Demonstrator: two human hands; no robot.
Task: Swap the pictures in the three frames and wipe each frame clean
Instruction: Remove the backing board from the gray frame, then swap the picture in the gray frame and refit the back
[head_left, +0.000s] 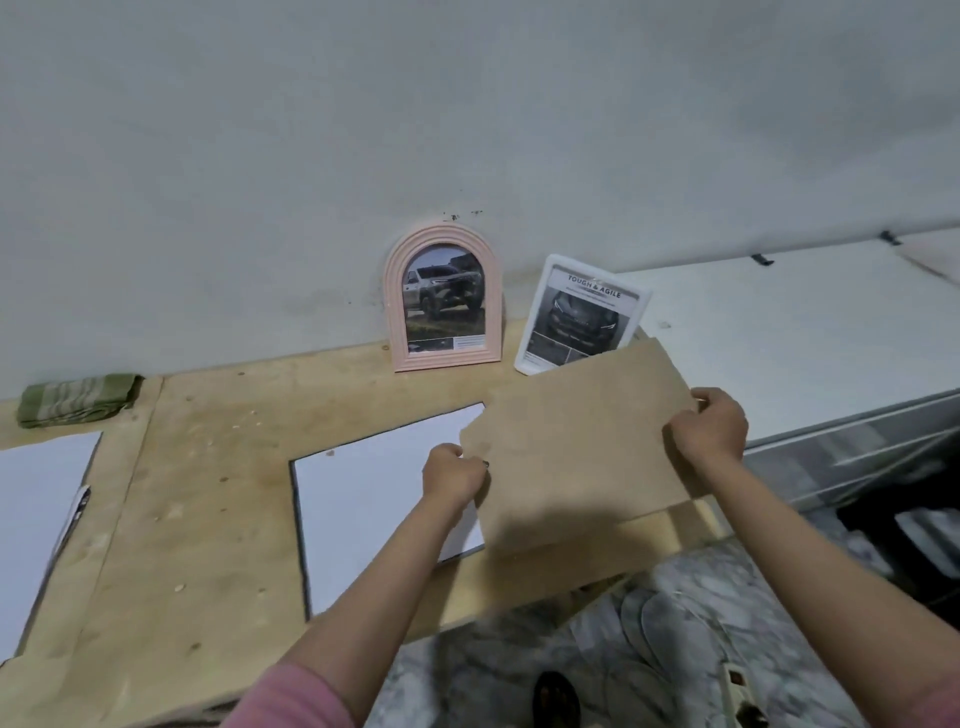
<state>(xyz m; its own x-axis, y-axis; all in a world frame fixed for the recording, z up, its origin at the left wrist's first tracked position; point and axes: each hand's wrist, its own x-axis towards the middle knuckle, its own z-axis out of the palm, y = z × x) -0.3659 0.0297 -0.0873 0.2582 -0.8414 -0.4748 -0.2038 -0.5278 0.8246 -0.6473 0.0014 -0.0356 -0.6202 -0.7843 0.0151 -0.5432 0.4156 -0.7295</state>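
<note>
A single head-worn wide-angle camera looks forward and down across the plywood tabletop (218, 499) toward the wall (467, 130) at 12 o'clock. Both forearms enter from 6 o'clock, close to the lens.

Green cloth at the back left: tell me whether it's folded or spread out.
Folded. The green cloth lies as a compact, thick bundle on the wooden table by the wall, untouched.

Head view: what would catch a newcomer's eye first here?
First, the brown board held up over the wooden table, gripped by the left hand and the right hand at opposite edges. Behind it, against the wall, stand a pink arched frame and a white frame, each showing a car picture. A white sheet lies flat under the board, and a green cloth sits far left.
</note>
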